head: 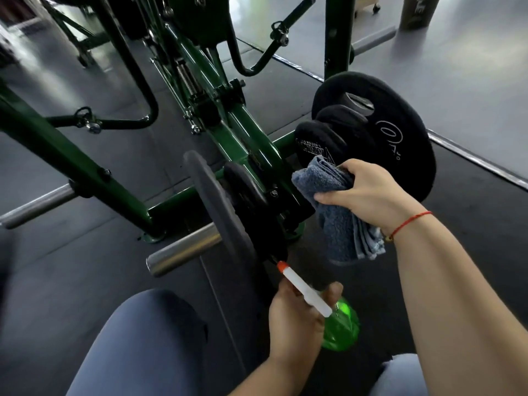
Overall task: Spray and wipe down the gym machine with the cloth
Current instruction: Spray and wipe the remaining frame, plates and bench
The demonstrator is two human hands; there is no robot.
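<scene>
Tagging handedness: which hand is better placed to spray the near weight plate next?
Left hand: it grips the spray bottle, nozzle aimed toward the near weight plate. Right hand holds the cloth, higher up by the far plates.

No legible text; only blurred white lettering on the black weight plates (pixel 400 144)

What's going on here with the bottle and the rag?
A person is cleaning a green gym machine. The left hand grips a green spray bottle, its orange nozzle pointing at the near weight plate. The right hand holds a folded blue-grey cloth by the black plates further back, ready to wipe.
</scene>
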